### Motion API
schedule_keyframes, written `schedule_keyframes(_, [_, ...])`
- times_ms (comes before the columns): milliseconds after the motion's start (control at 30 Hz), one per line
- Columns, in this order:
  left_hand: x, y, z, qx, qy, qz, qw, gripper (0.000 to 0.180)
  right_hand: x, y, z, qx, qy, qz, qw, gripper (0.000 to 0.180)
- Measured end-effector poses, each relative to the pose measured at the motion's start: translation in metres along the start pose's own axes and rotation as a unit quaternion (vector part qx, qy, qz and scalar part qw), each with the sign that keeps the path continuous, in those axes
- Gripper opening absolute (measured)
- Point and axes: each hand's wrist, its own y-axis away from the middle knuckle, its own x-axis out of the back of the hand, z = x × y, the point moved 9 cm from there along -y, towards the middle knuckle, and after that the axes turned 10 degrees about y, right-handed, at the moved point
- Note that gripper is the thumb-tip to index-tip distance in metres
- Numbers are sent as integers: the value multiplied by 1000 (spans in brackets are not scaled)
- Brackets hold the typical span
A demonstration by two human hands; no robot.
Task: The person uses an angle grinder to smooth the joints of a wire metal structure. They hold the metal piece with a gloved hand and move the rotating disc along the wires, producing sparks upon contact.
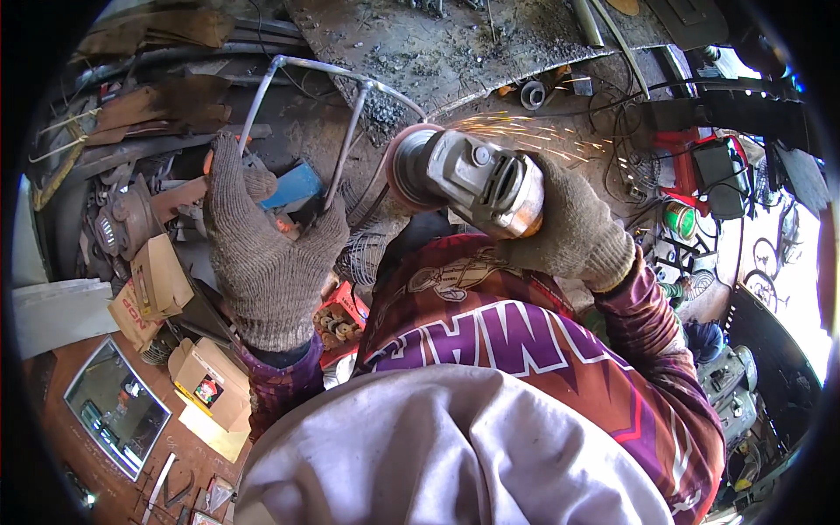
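Observation:
My left hand [267, 254], in a grey-brown knitted glove, grips the near ends of a bent metal tube frame [322, 66], its fingers spread across the two legs. The frame's far bar reaches right, toward the disc of an angle grinder [479, 173]. A matching glove covers my right hand [577, 223], which is wrapped around the grinder's body; the fingers are partly hidden behind it. The reddish grinding disc [402, 171] meets the frame near the bar's right end, though the guard hides part of the contact. Orange sparks [525, 131] stream off to the right.
A grit-covered metal sheet [420, 52] lies beyond the frame. Scrap metal [122, 223] and cardboard boxes [210, 376] crowd the left side. A red box of worn discs [339, 319] stands near my left forearm. Cables and a red-black machine [700, 175] are at right.

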Motion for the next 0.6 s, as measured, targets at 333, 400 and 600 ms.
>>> schedule_keyframes(333, [-3,-1,8,21,-30,-27,999,106,-1,3,1,-18,68,31,997,85])
schedule_keyframes(400, [-4,-2,8,30,-20,-27,999,105,-2,2,8,-60,89,9,994,85])
schedule_keyframes(600, [-6,-7,21,-27,-77,-24,996,106,-5,-3,6,-30,16,15,999,91])
